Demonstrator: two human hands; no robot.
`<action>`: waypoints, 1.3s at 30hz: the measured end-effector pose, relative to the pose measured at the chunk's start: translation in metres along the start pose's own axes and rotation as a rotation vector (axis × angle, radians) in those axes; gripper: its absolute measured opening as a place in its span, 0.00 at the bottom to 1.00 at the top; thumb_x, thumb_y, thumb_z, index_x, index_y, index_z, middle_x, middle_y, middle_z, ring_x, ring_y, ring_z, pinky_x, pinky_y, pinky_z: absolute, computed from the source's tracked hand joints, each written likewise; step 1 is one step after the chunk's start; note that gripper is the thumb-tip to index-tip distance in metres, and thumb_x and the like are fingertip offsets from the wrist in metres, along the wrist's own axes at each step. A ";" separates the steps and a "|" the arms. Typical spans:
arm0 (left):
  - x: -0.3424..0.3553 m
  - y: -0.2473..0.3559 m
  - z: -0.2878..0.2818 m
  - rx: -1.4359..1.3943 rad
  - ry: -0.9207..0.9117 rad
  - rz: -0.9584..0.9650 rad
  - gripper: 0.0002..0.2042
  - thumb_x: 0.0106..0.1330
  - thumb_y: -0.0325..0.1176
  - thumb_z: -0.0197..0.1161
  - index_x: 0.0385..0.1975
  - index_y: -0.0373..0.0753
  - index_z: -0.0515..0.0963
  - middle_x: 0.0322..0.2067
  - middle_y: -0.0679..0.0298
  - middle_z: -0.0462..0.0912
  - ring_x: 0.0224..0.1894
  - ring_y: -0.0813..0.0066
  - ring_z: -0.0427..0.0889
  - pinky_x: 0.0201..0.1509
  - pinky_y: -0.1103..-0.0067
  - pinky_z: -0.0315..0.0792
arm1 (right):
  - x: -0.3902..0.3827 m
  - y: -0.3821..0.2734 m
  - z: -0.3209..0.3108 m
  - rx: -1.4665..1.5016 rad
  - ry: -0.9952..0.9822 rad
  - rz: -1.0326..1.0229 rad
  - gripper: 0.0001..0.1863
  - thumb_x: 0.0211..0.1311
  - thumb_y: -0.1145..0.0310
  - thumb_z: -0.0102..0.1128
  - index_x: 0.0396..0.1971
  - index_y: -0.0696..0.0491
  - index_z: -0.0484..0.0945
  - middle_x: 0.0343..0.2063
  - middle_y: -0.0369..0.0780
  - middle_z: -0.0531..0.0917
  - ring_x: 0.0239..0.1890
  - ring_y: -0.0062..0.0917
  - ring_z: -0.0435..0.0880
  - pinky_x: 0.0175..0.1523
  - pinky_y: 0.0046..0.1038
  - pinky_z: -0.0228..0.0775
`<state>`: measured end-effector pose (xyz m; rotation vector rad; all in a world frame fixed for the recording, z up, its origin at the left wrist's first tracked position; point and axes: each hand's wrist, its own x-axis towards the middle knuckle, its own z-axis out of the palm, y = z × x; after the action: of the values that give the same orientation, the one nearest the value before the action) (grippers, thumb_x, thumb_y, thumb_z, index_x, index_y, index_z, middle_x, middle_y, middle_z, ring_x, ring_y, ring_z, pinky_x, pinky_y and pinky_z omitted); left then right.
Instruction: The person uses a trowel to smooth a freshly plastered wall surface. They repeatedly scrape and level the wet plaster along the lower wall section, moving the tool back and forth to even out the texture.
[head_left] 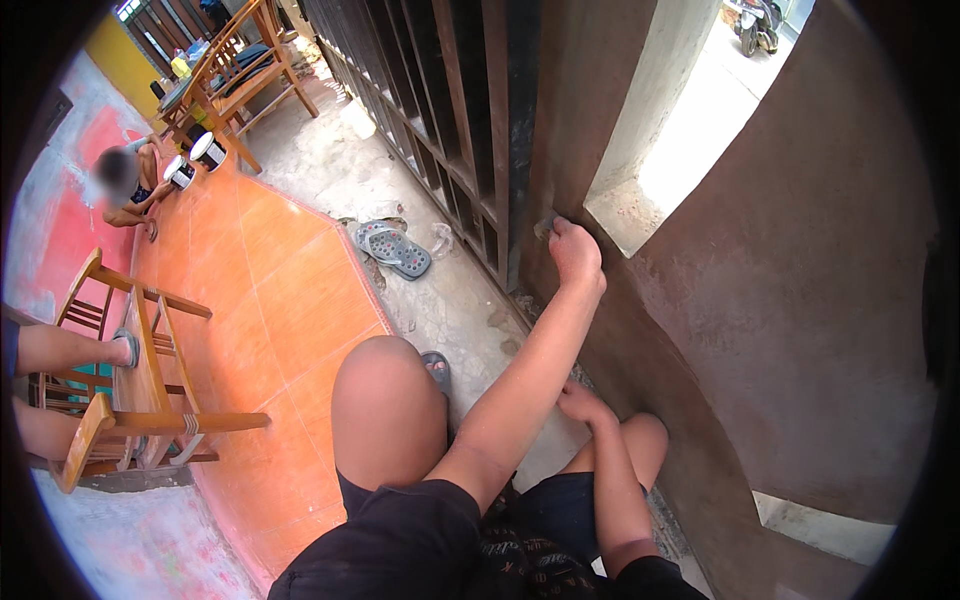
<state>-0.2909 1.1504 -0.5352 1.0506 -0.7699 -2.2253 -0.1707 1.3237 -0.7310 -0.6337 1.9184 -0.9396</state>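
Observation:
My left arm reaches forward, and my left hand (575,258) is closed against the brown wall (690,310), beside the dark gate post and below the window-like opening. A small greyish patch shows at its fingertips; whatever the hand holds, if anything, I cannot make out. Lower down, near my bent right knee and the wall's foot, is my right hand (588,406). Its fingers curl together, and their inner side is hidden. Both my knees are bent low over the narrow concrete strip.
A dark barred gate (440,110) runs ahead. Grey slippers (395,248) lie on the concrete beside the raised orange tiled floor (270,290). At left, someone sits on a wooden chair (150,370); another person (125,185) crouches near paint buckets (207,150). Another wooden chair (250,75) stands behind.

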 end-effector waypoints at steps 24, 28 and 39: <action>0.014 -0.025 -0.010 -0.088 -0.175 -0.039 0.26 0.78 0.44 0.40 0.65 0.29 0.65 0.67 0.54 0.68 0.69 0.62 0.67 0.71 0.73 0.60 | -0.003 -0.017 -0.005 0.078 -0.038 0.087 0.23 0.69 0.61 0.55 0.61 0.53 0.77 0.59 0.48 0.80 0.64 0.34 0.76 0.68 0.33 0.63; 0.009 -0.015 -0.011 0.161 0.064 -0.098 0.27 0.80 0.44 0.37 0.65 0.25 0.65 0.65 0.44 0.70 0.68 0.53 0.69 0.70 0.70 0.62 | 0.000 -0.014 -0.005 -0.025 -0.098 0.111 0.26 0.70 0.60 0.55 0.64 0.55 0.74 0.62 0.49 0.78 0.66 0.35 0.74 0.69 0.32 0.62; -0.016 -0.009 -0.002 0.052 0.023 -0.010 0.27 0.79 0.43 0.37 0.66 0.25 0.64 0.64 0.48 0.72 0.65 0.57 0.72 0.69 0.72 0.64 | 0.000 -0.008 -0.004 0.077 -0.063 0.029 0.27 0.70 0.54 0.55 0.61 0.56 0.76 0.58 0.50 0.80 0.60 0.35 0.79 0.66 0.32 0.66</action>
<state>-0.2826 1.1665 -0.5346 1.1049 -0.8190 -2.2087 -0.1735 1.3205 -0.7236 -0.5823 1.8227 -0.9591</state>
